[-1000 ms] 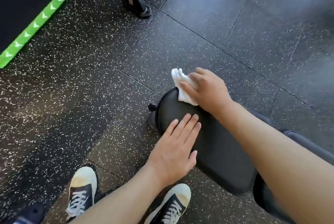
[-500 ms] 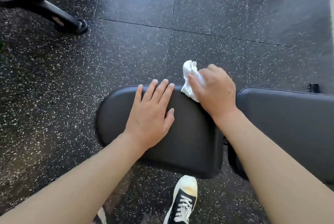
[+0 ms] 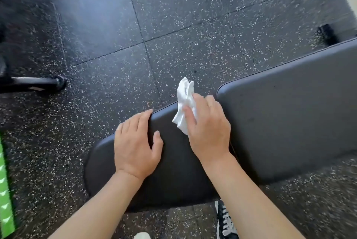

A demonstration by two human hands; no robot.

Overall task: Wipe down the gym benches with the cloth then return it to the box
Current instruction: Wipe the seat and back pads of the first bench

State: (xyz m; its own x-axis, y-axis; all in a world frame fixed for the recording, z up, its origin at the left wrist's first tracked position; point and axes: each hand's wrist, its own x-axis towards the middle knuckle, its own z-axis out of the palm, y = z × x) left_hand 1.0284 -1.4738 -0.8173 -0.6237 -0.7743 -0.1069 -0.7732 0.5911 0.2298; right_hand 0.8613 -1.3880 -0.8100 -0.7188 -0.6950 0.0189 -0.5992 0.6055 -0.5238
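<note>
Centrally, a black padded bench seat (image 3: 173,171) lies across the lower middle of the head view, with a second, longer bench pad (image 3: 289,119) just beside it on the right, the two separated by a narrow gap. The right hand (image 3: 207,130) rests on the far right part of the seat, its fingers curled over a crumpled white cloth (image 3: 184,103) and its thumb pressing the cloth against the pad; the cloth's upper folds stick out past the seat's far edge (over the floor). The left hand (image 3: 137,144) lies on the seat just left of the cloth, not touching it, with its fingers bent over the seat's far edge and the thumb spread on the top surface; it holds no loose object. Both bare forearms enter from the bottom of the frame. Beneath everything is a dark speckled rubber floor (image 3: 154,26) laid in square tiles. A black machine foot (image 3: 38,82) stands at the left, a green strip (image 3: 5,190) runs along the lower left edge, and a black-and-white laced shoe (image 3: 225,221) shows below the seat.
</note>
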